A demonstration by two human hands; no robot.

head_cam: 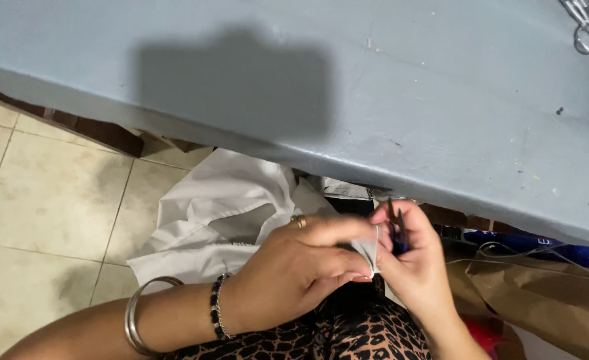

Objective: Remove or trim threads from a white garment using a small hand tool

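Head view, looking down past the edge of a grey-blue desk [441,100] into the lap. Left hand [294,267] and right hand [411,260] meet just below the desk edge, touching each other around a small piece of white fabric [369,252]. Left fingers [338,263] closed narrow, pinching the near side of the fabric; gold ring [300,221] on one finger, dark beaded bracelet [218,307] at the wrist, silver bangles [138,313] further up the forearm. Right fingers [391,217] curled shut around a small dark tool [398,230], slim, held upright against the fabric's far edge; cannot tell just what kind of tool it is. The fabric sits between the two hands, above the lap, clear of the desk. A larger heap of white cloth [214,213] lies on the tiled floor [48,200] under the desk, behind the left hand. Animal-print clothing [354,337] covers the lap. Brown paper [548,293] crumpled at right, under the desk edge. Metal scissors [588,27] rest on the desk at its far right corner, well apart from both hands. A rectangular shadow falls on the desk top.
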